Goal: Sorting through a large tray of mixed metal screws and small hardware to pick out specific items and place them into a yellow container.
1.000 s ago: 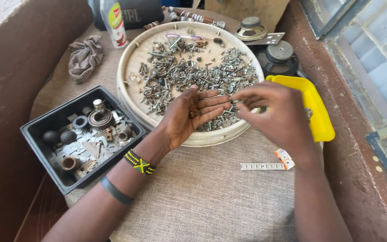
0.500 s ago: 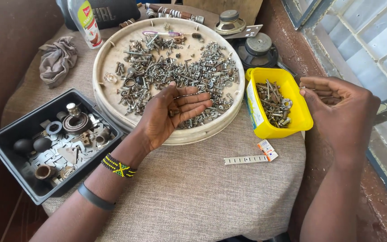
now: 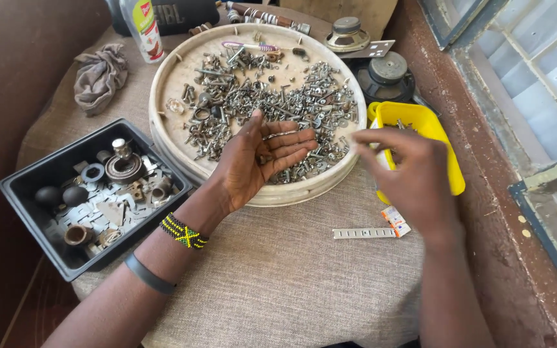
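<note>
Both hands (image 3: 330, 161) hover near the round tray's rim (image 3: 304, 190).

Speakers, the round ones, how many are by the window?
2. A small silver speaker sits behind the round tray. A bigger black speaker sits right of the tray, just behind the yellow tub. More may be hidden.
</note>
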